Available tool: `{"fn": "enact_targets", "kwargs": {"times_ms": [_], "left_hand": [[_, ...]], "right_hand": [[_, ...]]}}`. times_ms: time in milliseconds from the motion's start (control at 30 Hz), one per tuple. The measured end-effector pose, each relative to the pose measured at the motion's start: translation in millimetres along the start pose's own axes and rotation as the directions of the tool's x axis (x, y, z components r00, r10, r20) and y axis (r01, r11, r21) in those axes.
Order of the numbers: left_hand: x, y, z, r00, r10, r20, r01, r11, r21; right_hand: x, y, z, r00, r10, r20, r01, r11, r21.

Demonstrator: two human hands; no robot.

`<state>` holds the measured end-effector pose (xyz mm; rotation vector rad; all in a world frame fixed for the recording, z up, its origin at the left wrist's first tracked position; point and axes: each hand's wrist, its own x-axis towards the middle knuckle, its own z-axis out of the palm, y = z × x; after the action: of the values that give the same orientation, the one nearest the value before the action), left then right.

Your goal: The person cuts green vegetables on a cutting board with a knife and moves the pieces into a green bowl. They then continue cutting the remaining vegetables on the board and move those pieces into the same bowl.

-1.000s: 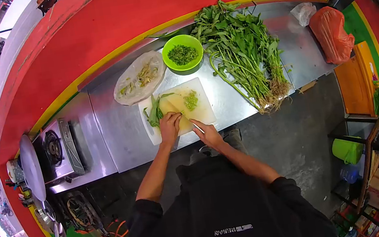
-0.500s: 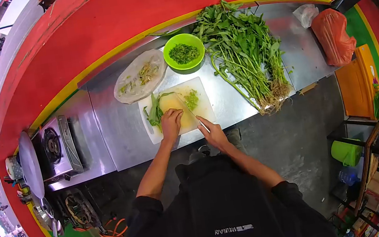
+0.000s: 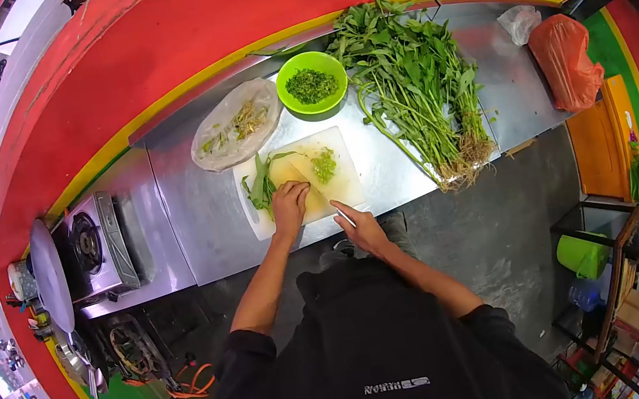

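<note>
Knife (image 3: 321, 193) clenched in right hand (image 3: 363, 228) sits just 3 o'clock of left hand (image 3: 290, 204) pinching water spinach (image 3: 260, 185); a slip could cut that hand.

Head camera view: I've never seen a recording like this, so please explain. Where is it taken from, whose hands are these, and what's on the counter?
No machine here: a person wears one camera on the head, looking down through a wide lens. The left hand pins leafy stems on a white cutting board; the right hand grips a knife beside a chopped pile. On the steel counter lie a green bowl of chopped greens, a big leafy bunch and a bag of scraps; a gas stove stands alongside.
</note>
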<state>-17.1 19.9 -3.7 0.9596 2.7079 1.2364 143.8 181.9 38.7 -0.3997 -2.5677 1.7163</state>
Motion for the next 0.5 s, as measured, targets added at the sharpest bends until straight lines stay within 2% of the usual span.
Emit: {"fn": "enact_targets", "kwargs": {"times_ms": [67,167,233,300,367,500], "left_hand": [[0,2,-1,1.0,0.0,0.009,0.0,1.0,0.005],[0,-2,0,1.0,0.012,0.021,-0.012,1.0,-0.01],[0,2,-3,0.999,0.027,0.036,-0.029,0.997,0.073],[2,5,-5,0.999,0.04,0.026,-0.041,0.998,0.053],[3,6,-6,0.999,0.045,0.018,-0.045,0.998,0.035],[2,3,-4,0.999,0.037,0.021,-0.037,0.999,0.022]], "right_hand": [[1,-6,-3,0.986,0.147,0.079,-0.147,0.989,-0.003],[3,-4,0,0.99,0.129,0.059,-0.128,0.992,-0.011],[9,-3,2,0.989,0.136,0.065,-0.136,0.991,-0.008],[9,-2,4,0.987,0.142,0.069,-0.142,0.99,-0.004],[7,-1,7,0.997,0.075,0.001,-0.075,0.996,0.052],[2,0,6,0.996,0.091,0.004,-0.091,0.994,0.065]]}}
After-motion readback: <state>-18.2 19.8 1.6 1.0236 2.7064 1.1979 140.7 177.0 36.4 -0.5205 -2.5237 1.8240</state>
